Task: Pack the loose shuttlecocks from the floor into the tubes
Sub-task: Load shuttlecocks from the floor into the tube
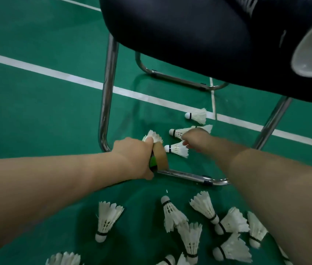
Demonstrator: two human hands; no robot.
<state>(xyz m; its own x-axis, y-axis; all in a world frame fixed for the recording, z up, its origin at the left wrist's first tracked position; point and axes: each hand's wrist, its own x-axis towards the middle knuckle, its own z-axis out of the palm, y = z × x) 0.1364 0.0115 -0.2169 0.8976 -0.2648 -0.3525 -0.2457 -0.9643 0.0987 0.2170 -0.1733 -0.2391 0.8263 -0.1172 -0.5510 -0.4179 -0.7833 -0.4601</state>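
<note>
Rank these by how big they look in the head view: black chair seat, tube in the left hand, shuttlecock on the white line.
1. black chair seat
2. tube and shuttlecock on the white line: alike; the left hand hides part of the tube.

The chair frame (109, 92) is of bright polished metal, its seat (180, 44) of smooth dark leather-like material with faint shine, the floor (36, 111) smooth and slightly glossy, the shuttlecocks (107, 220) of white feathers, the tube (162, 155) of matt brown cardboard.

A green sports-court floor (36, 111) crossed by white boundary lines (59, 74), with a dark padded chair (180, 35) on chrome tube legs (109, 83).
</note>
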